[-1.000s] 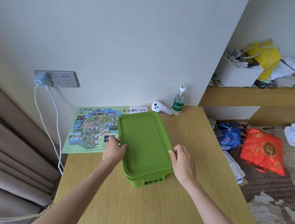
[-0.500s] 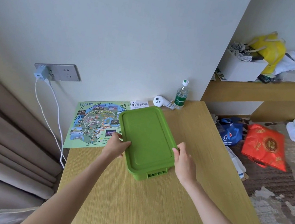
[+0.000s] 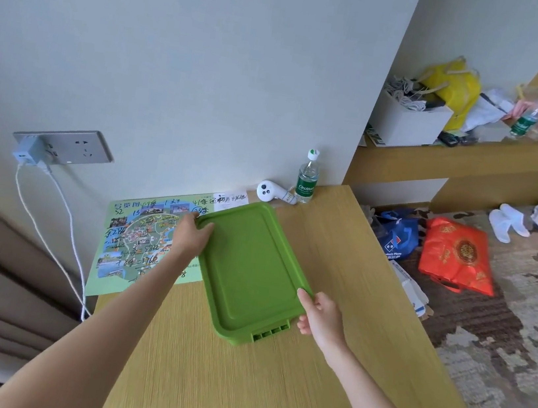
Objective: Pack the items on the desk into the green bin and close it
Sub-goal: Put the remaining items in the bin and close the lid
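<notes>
The green bin (image 3: 251,270) stands on the wooden desk (image 3: 234,389) with its lid on, so its inside is hidden. My left hand (image 3: 192,233) grips the lid's far left corner, thumb on top. My right hand (image 3: 319,314) holds the near right edge of the lid, fingers curled over the rim. A white controller (image 3: 271,191) and a small water bottle (image 3: 307,178) sit at the back of the desk by the wall. A green illustrated map sheet (image 3: 138,240) lies to the left of the bin, partly under my left arm.
A wall socket with a charger and white cables (image 3: 53,201) is at the left, above a curtain. To the right, the floor holds a blue bag (image 3: 395,239), a red bag (image 3: 457,254) and white slippers. A cluttered wooden shelf (image 3: 474,156) runs along the right wall.
My left hand moved from the lid's near left side up to its far left corner. My right hand stayed at the near right edge. The bin's position on the desk is about the same.
</notes>
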